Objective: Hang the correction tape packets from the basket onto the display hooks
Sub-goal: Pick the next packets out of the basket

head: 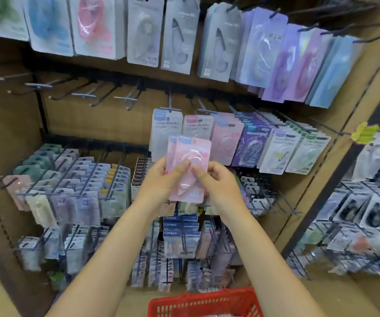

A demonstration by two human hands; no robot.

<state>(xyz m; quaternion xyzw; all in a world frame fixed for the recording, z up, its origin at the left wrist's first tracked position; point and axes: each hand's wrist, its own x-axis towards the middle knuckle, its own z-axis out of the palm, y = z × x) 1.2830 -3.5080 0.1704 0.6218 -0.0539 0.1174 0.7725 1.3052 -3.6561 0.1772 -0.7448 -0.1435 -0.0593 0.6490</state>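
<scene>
Both my hands hold a small stack of pink correction tape packets (190, 156) upright in front of the display. My left hand (164, 179) grips the stack's left edge, thumb across the front. My right hand (216, 181) pinches its right side near the middle. The stack is just below and in front of the middle row of hooks, where white and pink packets (198, 126) hang. Several bare hooks (127, 99) stick out to the left in that row. The red basket (207, 303) sits at the bottom edge, below my arms.
Rows of carded packets hang above (180, 37), to the right (282, 152) and lower left (74, 186). A wooden shelf post (355, 124) stands at the right, with another rack of hooks (362, 213) beyond it.
</scene>
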